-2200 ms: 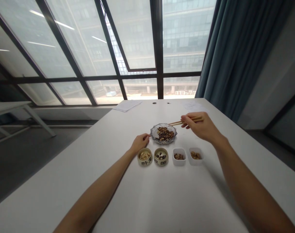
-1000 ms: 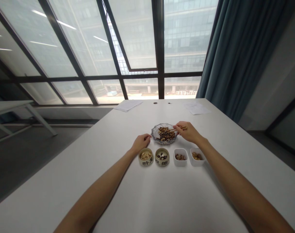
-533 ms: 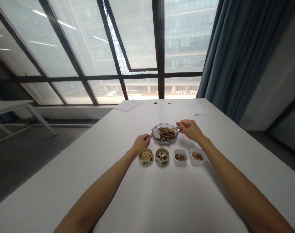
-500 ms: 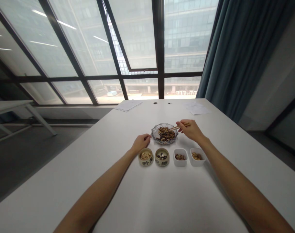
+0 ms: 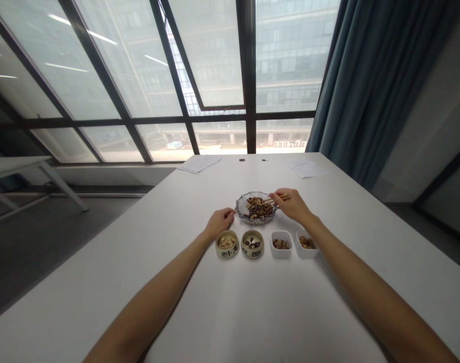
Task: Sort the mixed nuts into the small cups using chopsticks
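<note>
My right hand (image 5: 292, 205) holds a pair of wooden chopsticks (image 5: 276, 199), and their tips reach over a ribbed glass plate (image 5: 240, 214) heaped with mixed dark and tan nuts (image 5: 257, 207). My left hand (image 5: 220, 221) rests on the table, its curled fingers close to the plate's left rim and holding nothing. In front of it stands a round ceramic bowl (image 5: 227, 246) of pale nuts. Beside that, a matching bowl (image 5: 252, 245) holds dark and pale beans. Two small white square dishes (image 5: 281, 245) (image 5: 306, 246) hold tan nuts.
All of this stands on a long white table (image 5: 230, 312). Papers (image 5: 199, 164) (image 5: 307, 169) lie at its far end, below tall windows. A dark curtain (image 5: 354, 85) hangs at the right, and another white table (image 5: 18, 164) stands at the left.
My right hand has moved left and slightly down, bringing the chopstick tips farther over the plate. My left hand and the dishes have stayed in place.
</note>
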